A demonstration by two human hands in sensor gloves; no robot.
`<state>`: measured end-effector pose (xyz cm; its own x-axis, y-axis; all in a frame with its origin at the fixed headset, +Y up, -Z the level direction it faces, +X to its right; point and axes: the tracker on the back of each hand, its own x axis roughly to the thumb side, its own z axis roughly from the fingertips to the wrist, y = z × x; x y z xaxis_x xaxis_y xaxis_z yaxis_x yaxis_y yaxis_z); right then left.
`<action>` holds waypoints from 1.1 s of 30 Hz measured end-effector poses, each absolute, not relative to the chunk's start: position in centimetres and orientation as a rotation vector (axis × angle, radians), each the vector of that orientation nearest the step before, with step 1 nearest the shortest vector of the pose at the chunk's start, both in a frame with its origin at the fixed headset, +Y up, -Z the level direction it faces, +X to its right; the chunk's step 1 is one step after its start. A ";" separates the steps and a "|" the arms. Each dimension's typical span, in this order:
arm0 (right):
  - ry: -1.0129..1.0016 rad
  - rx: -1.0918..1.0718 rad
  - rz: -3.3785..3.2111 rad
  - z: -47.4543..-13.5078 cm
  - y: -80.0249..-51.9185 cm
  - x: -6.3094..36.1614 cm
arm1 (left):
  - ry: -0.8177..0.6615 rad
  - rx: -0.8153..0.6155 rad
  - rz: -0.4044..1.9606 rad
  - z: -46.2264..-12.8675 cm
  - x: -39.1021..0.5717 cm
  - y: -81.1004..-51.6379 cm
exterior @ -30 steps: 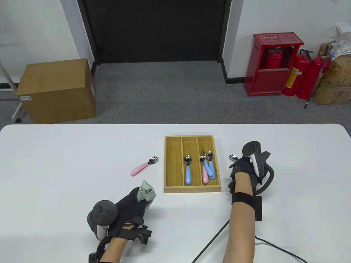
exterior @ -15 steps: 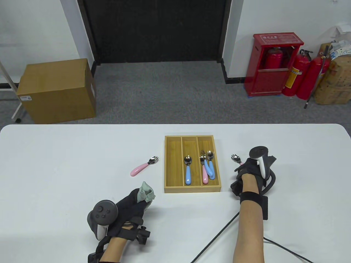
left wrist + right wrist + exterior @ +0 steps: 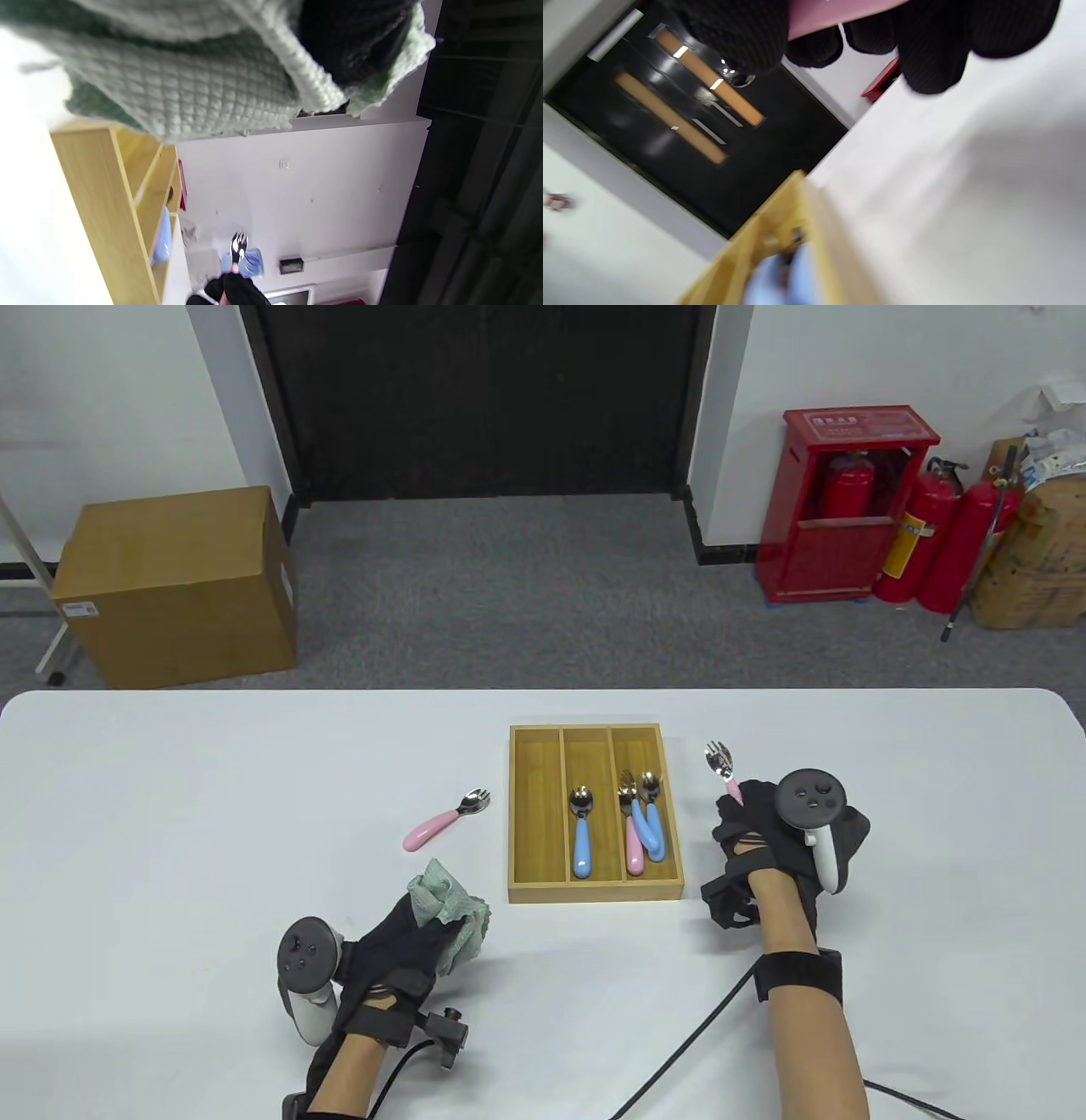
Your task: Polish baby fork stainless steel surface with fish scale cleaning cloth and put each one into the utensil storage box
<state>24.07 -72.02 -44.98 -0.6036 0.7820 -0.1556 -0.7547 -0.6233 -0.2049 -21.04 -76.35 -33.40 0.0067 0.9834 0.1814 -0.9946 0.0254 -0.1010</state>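
Fork in hand: right hand [image 3: 768,831] grips a pink-handled baby fork [image 3: 721,763] by the handle, steel head sticking up and away from me, clear of the glove.
Where it is: just right of the utensil storage box [image 3: 596,891], level with the box's far half, lifted off the table [image 3: 212,780] as far as I can judge.
Fork axis: roughly parallel to the box's long side, head tilted slightly toward the box (right wrist view only shows pink handle between black fingers [image 3: 933,46], so I can't read the grip finer than that).
Cloth: left hand [image 3: 399,950] holds the green fish scale cleaning cloth [image 3: 450,912] bunched in its fingers, near the box's front-left corner, just off it.
Key relation: steel head lies across the box from the cloth, to the cloth's right and further from me. Box sits between the two hands.
Nearer hand: neither is close. I read this as the hands needing to meet in front of the box, fork head turned leftward to the cloth.
Box contents: one blue-handled piece in the middle slot, pink and blue ones in the right slot, left slot shows bare wood.
Still out: second pink fork [image 3: 445,817] on the table left of the box, head pointing toward it.
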 end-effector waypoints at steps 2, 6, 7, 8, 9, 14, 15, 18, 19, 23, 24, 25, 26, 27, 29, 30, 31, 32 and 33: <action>-0.154 -0.188 2.150 -43.7 -71.2 22.6 | -0.245 0.042 1.583 -33.4 -20.8 -76.4; -0.145 -0.008 2.044 -41.1 -69.6 19.0 | -0.283 -0.012 1.673 -33.5 -20.3 -76.6; -0.142 0.034 2.023 -40.4 -69.2 18.0 | -0.290 -0.028 1.697 -33.5 -20.2 -76.7; -0.140 0.091 1.996 -39.6 -68.7 16.7 | -0.296 -0.045 1.720 -33.4 -20.1 -76.8; -0.142 0.132 1.968 -38.9 -68.5 15.6 | -0.298 -0.053 1.734 -33.4 -20.0 -76.9; -0.093 0.300 1.839 -36.0 -68.5 10.6 | -0.313 -0.093 1.819 -33.4 -19.7 -77.4; -0.074 0.324 1.819 -35.5 -68.8 9.4 | -0.317 -0.099 1.836 -33.4 -19.7 -77.5; -0.008 0.385 1.835 -34.4 -69.8 7.2 | -0.326 -0.121 1.883 -33.4 -19.5 -77.7; 0.006 0.402 1.852 -34.1 -70.1 6.6 | -0.331 -0.130 1.896 -33.4 -19.3 -77.8; 0.056 0.461 1.918 -33.3 -71.2 4.8 | -0.355 -0.162 1.885 -33.3 -18.8 -77.8; 0.066 0.466 1.917 -33.1 -71.4 4.5 | -0.360 -0.168 1.877 -33.2 -18.6 -77.7; 0.076 0.470 1.917 -33.0 -71.5 4.2 | -0.361 -0.174 1.874 -33.2 -18.4 -77.7; 0.094 0.479 1.922 -32.9 -71.7 3.9 | -0.367 -0.187 1.872 -33.1 -18.0 -77.6; 0.107 0.488 1.932 -32.8 -71.8 3.7 | -0.370 -0.194 1.873 -33.1 -17.8 -77.6; 0.118 0.508 1.968 -32.7 -71.9 3.4 | -0.364 -0.199 1.870 -33.0 -17.3 -77.5; 0.116 0.509 1.980 -32.7 -72.1 3.4 | -0.353 -0.198 1.859 -32.9 -17.1 -77.5; 0.117 0.509 1.975 -32.7 -72.1 3.4 | -0.334 -0.191 1.850 -32.8 -17.1 -77.4; 0.139 0.511 1.966 -32.6 -72.2 3.5 | -0.305 -0.171 1.842 -32.8 -17.3 -77.4; 0.149 0.510 1.965 -32.6 -72.2 3.5 | -0.289 -0.159 1.833 -32.8 -17.3 -77.3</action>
